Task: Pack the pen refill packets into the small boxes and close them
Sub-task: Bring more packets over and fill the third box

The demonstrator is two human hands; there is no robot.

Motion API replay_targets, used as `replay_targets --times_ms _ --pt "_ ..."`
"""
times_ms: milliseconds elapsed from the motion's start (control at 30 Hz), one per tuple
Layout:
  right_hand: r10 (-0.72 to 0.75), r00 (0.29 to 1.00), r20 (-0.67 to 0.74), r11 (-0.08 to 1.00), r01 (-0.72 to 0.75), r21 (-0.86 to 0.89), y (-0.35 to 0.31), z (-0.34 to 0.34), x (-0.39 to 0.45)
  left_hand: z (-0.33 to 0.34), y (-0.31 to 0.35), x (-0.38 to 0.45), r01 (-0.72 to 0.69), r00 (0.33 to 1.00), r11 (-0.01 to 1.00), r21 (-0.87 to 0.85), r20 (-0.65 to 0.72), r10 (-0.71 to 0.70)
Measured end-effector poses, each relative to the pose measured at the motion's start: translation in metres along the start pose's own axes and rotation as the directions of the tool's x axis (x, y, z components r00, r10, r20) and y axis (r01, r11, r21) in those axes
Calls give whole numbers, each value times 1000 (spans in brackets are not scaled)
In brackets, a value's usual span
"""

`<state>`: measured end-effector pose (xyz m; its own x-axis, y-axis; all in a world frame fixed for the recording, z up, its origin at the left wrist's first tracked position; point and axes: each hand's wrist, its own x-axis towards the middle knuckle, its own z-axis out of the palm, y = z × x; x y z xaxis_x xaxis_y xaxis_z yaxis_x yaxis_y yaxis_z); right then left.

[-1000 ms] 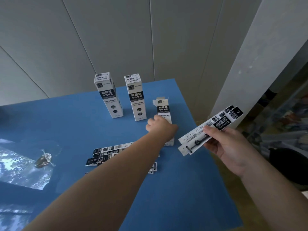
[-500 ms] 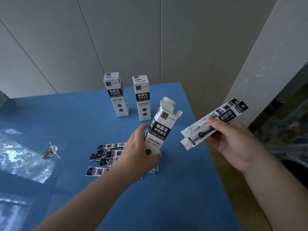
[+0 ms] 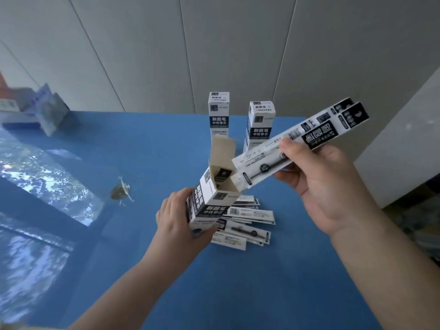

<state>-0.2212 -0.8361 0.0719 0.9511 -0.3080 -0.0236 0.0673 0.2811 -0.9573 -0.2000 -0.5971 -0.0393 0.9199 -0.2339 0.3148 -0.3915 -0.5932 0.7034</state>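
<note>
left hand [image 3: 177, 219] grips open box [image 3: 209, 198] low | right hand [image 3: 326, 184] pinches refill packets [image 3: 300, 141] mid-length, probably two | light, thin, bendy card; hold near middle

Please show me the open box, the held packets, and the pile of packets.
open box [image 3: 209, 206]: head view, front face.
held packets [image 3: 309, 136]: head view, black label.
pile [image 3: 252, 214]: head view, top packet.

Both arms are bare all the way to the bottom edge of the shot, so there's not much to see in the way of clothing. Left hand [image 3: 177, 222] and right hand [image 3: 326, 186] are bare too, with short, plain nails on the fingers facing the camera.
</note>
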Motion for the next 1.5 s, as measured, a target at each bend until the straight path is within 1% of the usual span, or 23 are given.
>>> replay_targets --times_ms 133,300,433,500,600,667,733,867,933,1000,1033,1067,1100,1133,1200,1233,1267,1300,1400,1500 --pt "-35 999 31 999 36 -38 6 16 2 -10 -8 -1 -41 999 999 -20 27 41" --pt "-78 990 115 961 106 -255 13 31 1 -16 -21 -1 -32 998 998 -45 46 34" --pt "-50 980 194 901 129 -415 12 44 3 -19 -28 -1 -61 997 996 -58 42 64" --pt "-29 978 206 858 130 -496 14 52 4 -20 -31 0 -64 997 995 -78 46 67" --pt "-35 973 228 828 156 -539 16 65 7 -22 -34 2 -72 996 992 -106 45 78" --pt "-6 974 228 796 143 -589 17 73 8 -23 -35 3 -59 996 986 -156 53 68" --pt "-12 970 243 745 171 -645 17 79 8 -24 -36 3 -20 995 976 -215 89 40" --pt "-55 962 267 737 220 -639 15 74 8 -24 -42 7 3 995 963 -268 96 23" --pt "-42 971 235 744 187 -641 22 65 8 -25 -46 10 11 996 955 -297 83 15" --pt "10 989 149 728 95 -679 38 51 9 -25 -49 12 1 998 949 -315 61 19" --pt "55 993 103 675 39 -737 49 44 10 -26 -51 13 -5 999 949 -316 46 20" --pt "92 993 72 570 6 -822 60 38 10 -28 -52 15 -8 999 950 -313 33 19" --pt "117 991 71 430 14 -903 70 34 8 -29 -53 16 -6 1000 951 -310 21 13" --pt "133 986 99 287 57 -956 80 31 7 -31 -53 17 -2 1000 951 -309 12 6" --pt "142 971 195 30 192 -981 97 30 4 -33 -54 20 17 1000 951 -310 4 -17" --pt "140 960 243 -72 254 -964 104 30 5 -34 -54 21 26 1000 950 -310 3 -27" --pt "145 950 277 -138 297 -945 109 32 5 -35 -54 22 28 1000 950 -310 1 -30" --pt "162 942 294 -169 320 -932 113 33 6 -35 -55 22 26 1000 951 -309 -3 -28" --pt "200 928 314 -189 351 -917 119 36 9 -34 -57 24 22 1000 952 -306 -9 -26" --pt "171 928 330 -211 361 -908 122 38 11 -31 -59 25 37 999 953 -301 -9 -41"
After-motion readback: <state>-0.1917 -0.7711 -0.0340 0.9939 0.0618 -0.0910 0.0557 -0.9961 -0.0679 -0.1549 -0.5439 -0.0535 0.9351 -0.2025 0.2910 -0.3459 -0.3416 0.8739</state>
